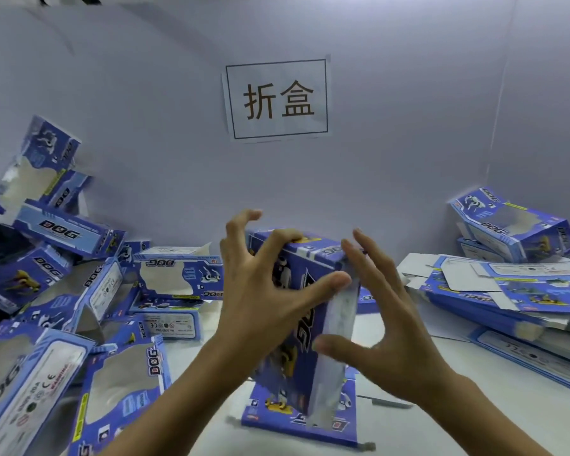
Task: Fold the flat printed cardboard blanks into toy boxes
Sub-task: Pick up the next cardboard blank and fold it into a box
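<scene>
Currently, in the head view, the left hand grips the top edge of a half-formed box standing upright at the centre of the table. The right hand lies spread against the box's side flap, fingers straight. Roughly ten folded boxes are piled at left; one more sits at right on a stack of flat blanks, too overlapped to count. By my estimate, much folding remains.

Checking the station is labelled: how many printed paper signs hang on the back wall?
1. A single paper sign with two large characters hangs at the centre of the back wall, above the hands. No others show, though the frame crops the wall.
</scene>
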